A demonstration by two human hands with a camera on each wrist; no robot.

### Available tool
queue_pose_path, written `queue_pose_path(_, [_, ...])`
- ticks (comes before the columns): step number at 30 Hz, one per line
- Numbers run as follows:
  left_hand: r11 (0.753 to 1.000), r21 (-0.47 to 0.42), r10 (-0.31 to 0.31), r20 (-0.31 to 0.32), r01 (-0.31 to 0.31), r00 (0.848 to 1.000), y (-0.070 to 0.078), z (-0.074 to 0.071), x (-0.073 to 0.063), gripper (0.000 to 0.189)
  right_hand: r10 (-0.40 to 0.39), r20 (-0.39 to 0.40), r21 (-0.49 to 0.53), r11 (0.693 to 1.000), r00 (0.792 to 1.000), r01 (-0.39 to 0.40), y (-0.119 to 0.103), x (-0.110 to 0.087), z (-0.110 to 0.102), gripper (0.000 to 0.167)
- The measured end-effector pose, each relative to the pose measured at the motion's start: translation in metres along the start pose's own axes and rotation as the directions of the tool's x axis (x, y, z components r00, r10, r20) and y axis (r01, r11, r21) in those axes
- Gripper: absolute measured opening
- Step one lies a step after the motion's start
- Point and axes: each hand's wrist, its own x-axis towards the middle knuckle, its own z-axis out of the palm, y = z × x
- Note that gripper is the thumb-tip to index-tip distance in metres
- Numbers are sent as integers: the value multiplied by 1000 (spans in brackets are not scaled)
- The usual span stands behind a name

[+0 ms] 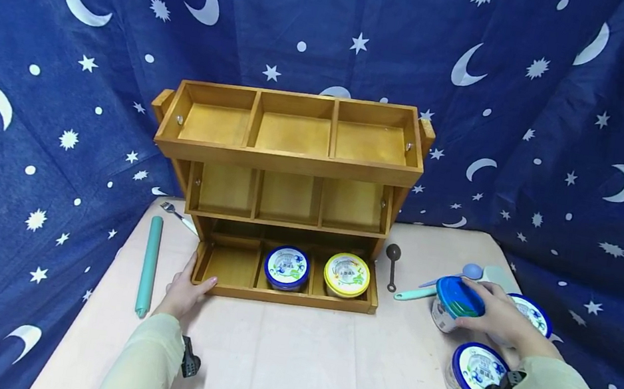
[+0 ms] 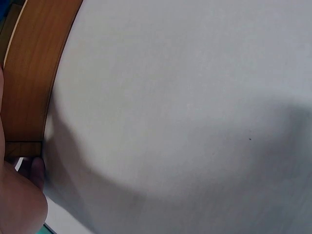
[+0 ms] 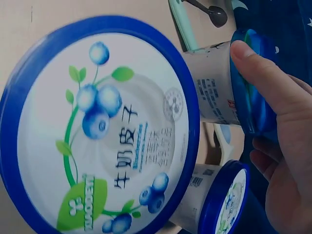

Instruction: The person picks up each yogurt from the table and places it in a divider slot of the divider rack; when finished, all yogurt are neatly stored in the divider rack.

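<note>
A three-tier wooden organizer box (image 1: 286, 162) stands on the table, its trays split into compartments. My left hand (image 1: 185, 291) holds the front left corner of its bottom tray, the thumb at the front edge and the fingers along the side. My right hand (image 1: 496, 314) grips a tub with a shiny blue lid (image 1: 459, 296) by its rim, the thumb on the near side. Beside that hand stand two tubs with blue-rimmed white lids: a nearer tub (image 1: 478, 372), large in the right wrist view, and a farther tub (image 1: 531, 313), partly hidden by the hand.
In the bottom tray sit a blue-rimmed tub (image 1: 287, 267) in the middle and a yellow-rimmed tub (image 1: 346, 275) at right. Right of the organizer lie a dark spoon (image 1: 393, 260), a blue spoon (image 1: 471, 271) and a turquoise handle (image 1: 415, 294). At left are a turquoise roll (image 1: 148, 266) and a fork (image 1: 178, 215).
</note>
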Motion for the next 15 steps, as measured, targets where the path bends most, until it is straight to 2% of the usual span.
queue_pose_path(15, [1000,14,16,1,-16,1000,-1,-1,1,93,4,-16,79,997,1000,-3,-10,-2,-1,109])
